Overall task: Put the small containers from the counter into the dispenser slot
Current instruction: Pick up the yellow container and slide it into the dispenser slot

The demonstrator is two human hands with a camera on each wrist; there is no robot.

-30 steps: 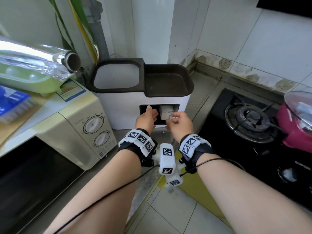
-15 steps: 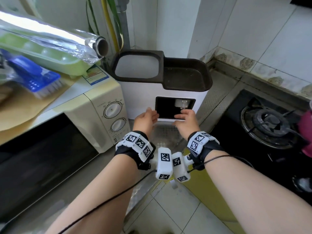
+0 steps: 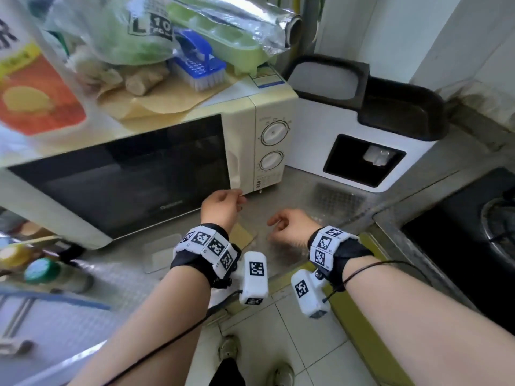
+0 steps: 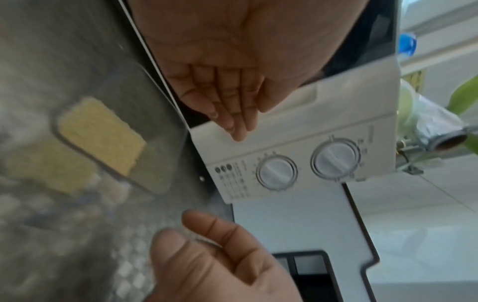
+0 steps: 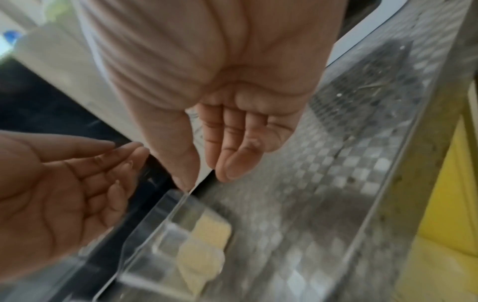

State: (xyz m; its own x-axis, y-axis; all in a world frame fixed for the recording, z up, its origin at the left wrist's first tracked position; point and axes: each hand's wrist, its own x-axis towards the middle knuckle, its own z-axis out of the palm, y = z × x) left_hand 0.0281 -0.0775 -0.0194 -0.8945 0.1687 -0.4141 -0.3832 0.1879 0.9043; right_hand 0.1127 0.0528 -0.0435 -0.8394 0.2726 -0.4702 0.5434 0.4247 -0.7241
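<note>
The white dispenser [image 3: 315, 135] with a dark top stands right of the microwave. One small clear container [image 3: 377, 156] sits at the right end of its dark slot [image 3: 351, 162]. A clear container with yellow grains [image 3: 243, 237] [image 4: 101, 137] [image 5: 204, 235] lies on the counter between my hands, and another clear one [image 3: 164, 254] lies to its left. My left hand [image 3: 235, 201] [image 4: 232, 114] hovers by the microwave's lower corner, fingers relaxed, empty. My right hand [image 3: 274, 222] [image 5: 207, 175] hangs loosely curled just above the grain container's rim, holding nothing.
A cream microwave [image 3: 273, 151] fills the left, with a blue brush [image 3: 200, 65], a green tray, foil roll and bags on top. A gas hob [image 3: 473, 227] lies right of the steel counter [image 3: 334, 201]. Bottles [image 3: 41, 270] stand at the lower left.
Both hands have drawn back from the dispenser slot to the counter in front of the microwave. The container stays in the slot. The view has swung left.
</note>
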